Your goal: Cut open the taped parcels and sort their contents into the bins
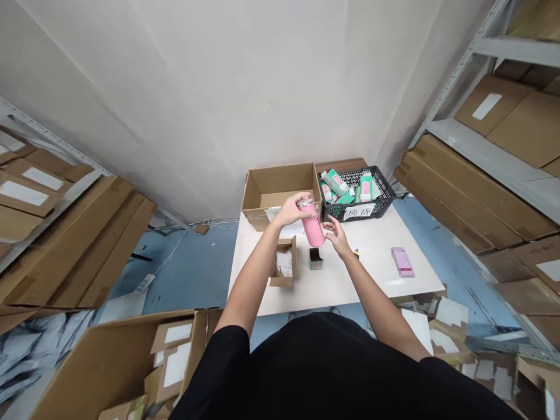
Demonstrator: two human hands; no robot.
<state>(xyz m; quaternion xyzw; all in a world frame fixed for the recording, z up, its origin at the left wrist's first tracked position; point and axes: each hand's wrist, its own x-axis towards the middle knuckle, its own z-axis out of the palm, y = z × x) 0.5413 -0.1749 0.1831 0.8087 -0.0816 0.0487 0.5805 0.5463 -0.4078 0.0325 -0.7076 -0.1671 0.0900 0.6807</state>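
My left hand (pixel 291 211) is closed round the upper part of a pink tumbler (pixel 313 228) with a silvery top, held tilted above the table. Close to the tumbler's lower right side is my right hand (pixel 336 235), its fingers apart; I cannot tell whether a fingertip touches the tumbler. Below them stands a small green box (pixel 315 259) with its top open and a dark inside. To its left sits an open brown carton (pixel 285 263) with crumpled white paper inside.
A large open cardboard box (pixel 256 217) and a black plastic basket (pixel 384 204) of green-and-pink boxes line the back of the white table (pixel 371 274). A blurred pink item (pixel 402 262) lies at the right. Carton-laden shelves flank both sides; a big box (pixel 100 361) stands at the front left.
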